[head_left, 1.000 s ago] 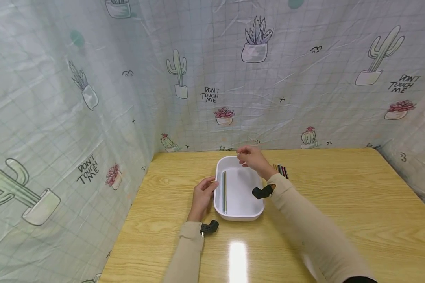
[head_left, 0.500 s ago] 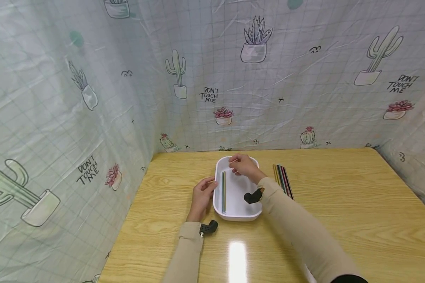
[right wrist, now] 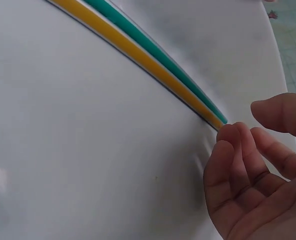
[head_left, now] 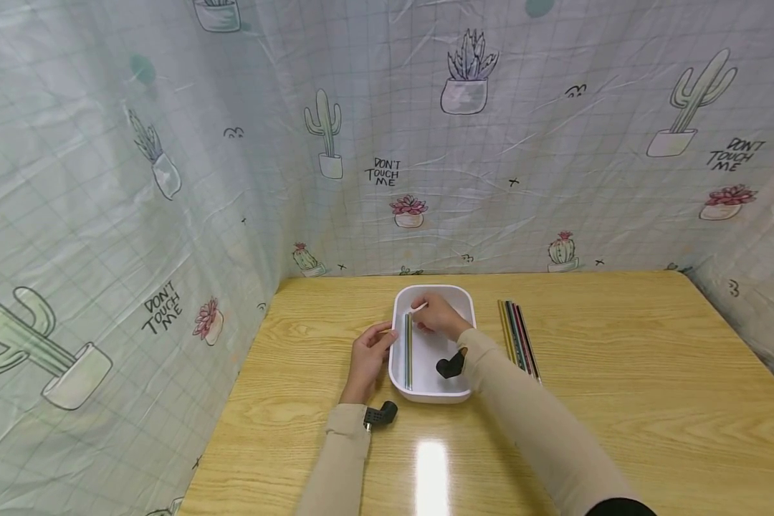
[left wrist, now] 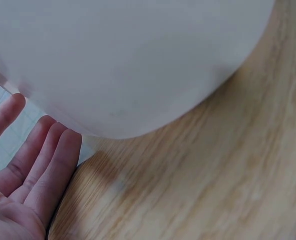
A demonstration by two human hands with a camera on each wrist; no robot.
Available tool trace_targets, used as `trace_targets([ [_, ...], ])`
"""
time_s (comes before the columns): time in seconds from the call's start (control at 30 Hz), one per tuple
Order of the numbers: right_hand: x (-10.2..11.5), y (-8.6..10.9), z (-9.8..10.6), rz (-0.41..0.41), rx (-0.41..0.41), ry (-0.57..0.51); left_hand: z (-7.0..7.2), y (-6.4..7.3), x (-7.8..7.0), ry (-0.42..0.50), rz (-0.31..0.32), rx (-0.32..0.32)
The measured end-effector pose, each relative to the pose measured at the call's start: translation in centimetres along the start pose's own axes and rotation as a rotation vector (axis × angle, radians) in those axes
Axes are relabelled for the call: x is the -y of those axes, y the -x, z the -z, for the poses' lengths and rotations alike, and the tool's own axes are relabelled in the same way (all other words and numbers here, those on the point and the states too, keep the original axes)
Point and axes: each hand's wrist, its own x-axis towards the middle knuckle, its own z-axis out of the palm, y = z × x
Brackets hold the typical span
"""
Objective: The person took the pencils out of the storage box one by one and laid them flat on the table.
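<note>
A white rectangular tray (head_left: 433,395) with rounded corners stands on the table. Inside, along its left wall, a yellow stick (right wrist: 137,53) and a green stick (right wrist: 170,72) lie side by side; both are long and slim, like coloured pencils. My left hand (head_left: 368,358) rests at the tray's left side, fairly straight fingers touching the outer wall and thumb near the rim. Over the tray my right hand (head_left: 440,315) reaches to the sticks' far ends. In the right wrist view its fingertips are beside those ends, the thumb stands apart, and nothing is held.
Several slim coloured sticks (head_left: 519,337) lie in a bunch on the wooden table (head_left: 619,373), right of the tray. My right forearm passes close to their near ends. Behind and at the left, a cactus-print cloth (head_left: 361,215) borders the table.
My right hand has moved from above the tray's far right rim, leftward and down, to the sticks' far ends. More of the bunch at the right shows now. The left hand stays put.
</note>
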Motion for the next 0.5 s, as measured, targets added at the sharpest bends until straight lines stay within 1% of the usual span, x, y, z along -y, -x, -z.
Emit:
trace_targets([
  [0.17,-0.14,0.02,-0.28,0.031,0.019,0.044,-0.05,-0.08,0.0,0.0,-0.003,0.003],
  [0.27,-0.36,-0.19,-0.39,0.031,0.035,0.056,-0.03,-0.07,-0.05,0.007,0.005,0.007],
  [0.4,-0.55,-0.45,-0.64,0.026,0.017,0.084,0.0,-0.11,-0.07,0.006,0.011,0.012],
  [0.5,-0.62,-0.57,-0.82,0.032,-0.005,0.136,0.06,-0.18,-0.05,0.013,0.026,0.023],
])
